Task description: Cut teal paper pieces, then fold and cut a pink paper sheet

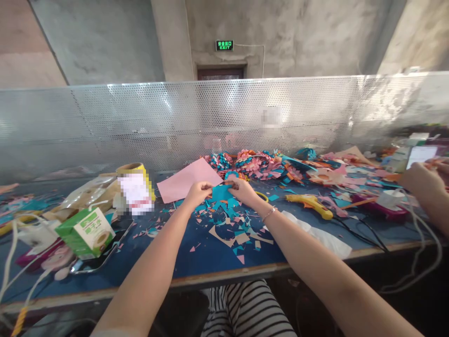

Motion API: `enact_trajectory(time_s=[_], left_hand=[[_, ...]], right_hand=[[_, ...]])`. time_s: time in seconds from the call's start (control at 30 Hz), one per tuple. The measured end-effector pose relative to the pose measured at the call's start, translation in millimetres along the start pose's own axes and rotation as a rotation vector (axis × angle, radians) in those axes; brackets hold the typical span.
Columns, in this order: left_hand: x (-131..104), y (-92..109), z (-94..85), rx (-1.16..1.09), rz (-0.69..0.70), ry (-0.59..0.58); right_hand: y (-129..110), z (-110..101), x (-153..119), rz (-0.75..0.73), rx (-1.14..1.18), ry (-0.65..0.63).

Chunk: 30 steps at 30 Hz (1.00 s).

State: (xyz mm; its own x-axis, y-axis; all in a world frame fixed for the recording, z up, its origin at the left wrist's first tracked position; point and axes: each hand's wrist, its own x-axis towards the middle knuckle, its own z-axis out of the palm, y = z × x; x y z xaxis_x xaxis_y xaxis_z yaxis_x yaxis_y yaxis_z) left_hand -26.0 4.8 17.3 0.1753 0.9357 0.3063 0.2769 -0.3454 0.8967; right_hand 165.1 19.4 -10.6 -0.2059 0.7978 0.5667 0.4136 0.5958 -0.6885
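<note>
A small piece of blue paper [221, 193] is stretched between my two hands above the table. My left hand [199, 193] pinches its left edge, and my right hand [242, 189], with a bracelet on the wrist, pinches its right edge. Behind my left hand lies a larger pink sheet of paper [189, 180]. Cut scraps [242, 238] of blue, pink and cream paper are scattered below and around my hands. Beyond them is a heap of pink, blue and orange paper flowers [256, 164].
A yellow glue gun [310, 205] with a black cord lies to the right, near crumpled white plastic [315, 234]. On the left are a green carton [86, 231] and a power strip with cables. A co-worker's hand [423, 180] is at far right. A perforated metal screen [140, 117] borders the back.
</note>
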Motion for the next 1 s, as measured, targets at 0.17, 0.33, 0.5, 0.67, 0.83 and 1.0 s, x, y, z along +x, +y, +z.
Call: enact_trajectory(time_s=[0.17, 0.33, 0.5, 0.67, 0.83, 1.0], left_hand=[[-1, 1, 4.9, -0.218, -0.061, 0.064], [-2, 3, 11.3, -0.212, -0.118, 0.148], [-3, -1, 18.2, -0.37, -0.156, 0.204], [-5, -9, 25.7, -0.035, -0.021, 0.036], [-6, -10, 29.1, -0.141, -0.02, 0.103], [-5, -8, 28.9, -0.254, -0.061, 0.178]], right_hand=[[2, -2, 1, 0.012, 0.013, 0.067], [2, 0, 4, 0.071, 0.15, 0.115], [4, 5, 6, 0.163, 0.314, 0.124], [9, 6, 8, 0.193, 0.27, 0.205], [9, 1, 7, 0.11, 0.177, 0.22], [4, 4, 5, 0.052, 0.126, 0.184]])
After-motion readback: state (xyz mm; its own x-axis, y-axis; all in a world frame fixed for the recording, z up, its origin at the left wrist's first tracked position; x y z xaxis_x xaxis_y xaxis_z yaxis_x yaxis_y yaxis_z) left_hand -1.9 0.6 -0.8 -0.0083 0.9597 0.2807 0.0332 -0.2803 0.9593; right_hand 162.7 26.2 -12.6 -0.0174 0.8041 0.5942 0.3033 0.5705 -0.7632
